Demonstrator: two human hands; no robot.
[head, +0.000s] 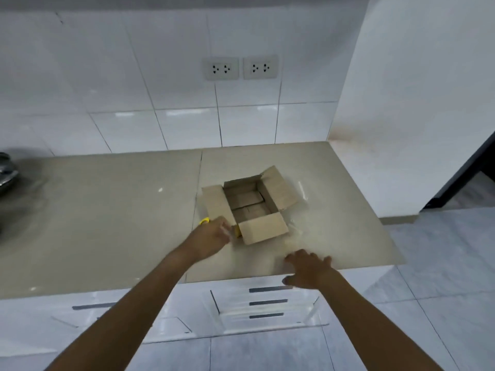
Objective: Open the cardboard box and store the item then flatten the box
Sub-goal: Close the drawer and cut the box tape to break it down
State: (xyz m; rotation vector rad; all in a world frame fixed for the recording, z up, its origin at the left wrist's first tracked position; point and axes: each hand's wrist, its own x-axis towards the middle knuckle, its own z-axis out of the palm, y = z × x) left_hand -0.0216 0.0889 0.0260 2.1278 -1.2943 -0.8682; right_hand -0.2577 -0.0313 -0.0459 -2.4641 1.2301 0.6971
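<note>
An open cardboard box (263,228) sits on the beige counter (107,210), its flaps folded outward and its inside looking empty. My left hand (211,236) reaches to the box's near-left corner, where a yellow object (205,220) partly shows beside and behind my fingers; whether the hand grips it I cannot tell. My right hand (310,269) hovers with fingers spread over the counter's front edge, to the right of the box, holding nothing. Clear plastic wrap (297,231) lies on the counter just right of the box.
A white tiled wall with two sockets (241,68) rises behind the counter. A metal object (6,170) sits at the far left edge. White drawers (267,303) lie below the counter front. Tiled floor extends to the right.
</note>
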